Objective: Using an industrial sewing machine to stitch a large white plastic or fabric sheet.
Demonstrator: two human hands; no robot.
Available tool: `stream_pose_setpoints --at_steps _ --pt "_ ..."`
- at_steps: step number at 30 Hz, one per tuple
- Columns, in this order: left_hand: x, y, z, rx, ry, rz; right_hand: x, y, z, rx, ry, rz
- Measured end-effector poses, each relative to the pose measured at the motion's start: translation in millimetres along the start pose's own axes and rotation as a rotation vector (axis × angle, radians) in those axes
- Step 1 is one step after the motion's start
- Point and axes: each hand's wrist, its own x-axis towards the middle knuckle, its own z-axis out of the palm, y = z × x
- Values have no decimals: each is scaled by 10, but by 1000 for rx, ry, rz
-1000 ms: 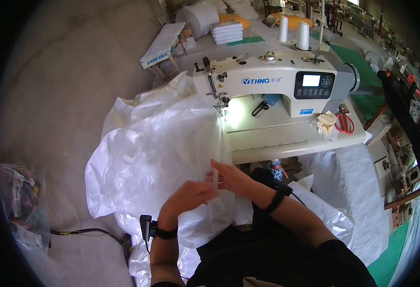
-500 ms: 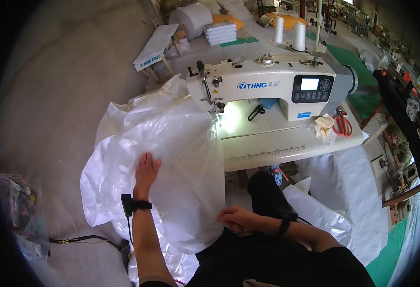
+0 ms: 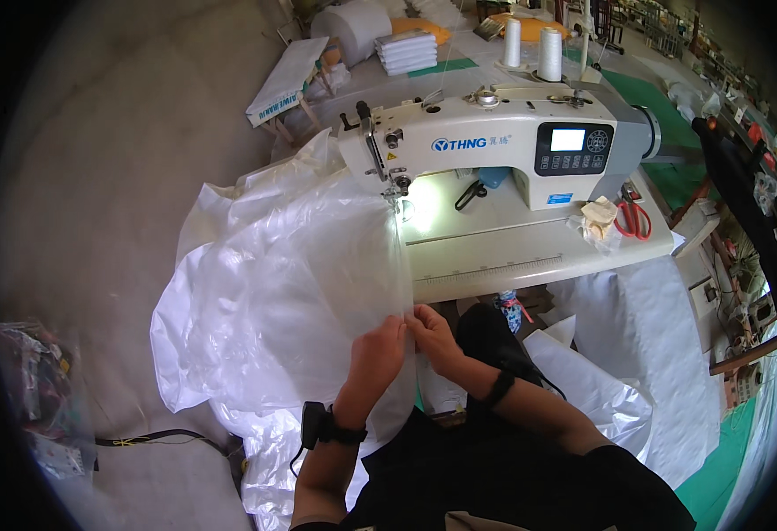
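A large sheet of white translucent plastic (image 3: 264,274) drapes over the left end of the sewing machine table (image 3: 494,252) and hangs toward the floor. Its right edge runs from beneath the needle area of the white sewing machine (image 3: 494,133) down to my hands. My left hand (image 3: 378,354) is closed on that edge, fingers pinched. Right beside it, my right hand (image 3: 434,336) pinches the same edge between thumb and fingers. The machine's lamp lights the table around the needle.
Red-handled scissors (image 3: 633,219) and a crumpled cream cloth (image 3: 598,217) lie at the table's right end. Two white thread cones (image 3: 549,55) stand behind the machine. More white sheeting (image 3: 645,354) hangs below right. A bag of scraps (image 3: 43,380) sits at far left.
My left hand has left its flat place on the sheet and moved right to the edge. My right hand has risen to meet it, and both now pinch the edge.
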Motion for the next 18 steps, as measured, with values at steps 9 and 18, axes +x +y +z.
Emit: stream_pose_setpoints --at_steps 9,18 --pt "-159 76 -128 141 -134 164 -49 -70 60 -351 49 -94" --pt "796 -218 -136 -299 172 342 -448 -200 255 -786 109 -314"
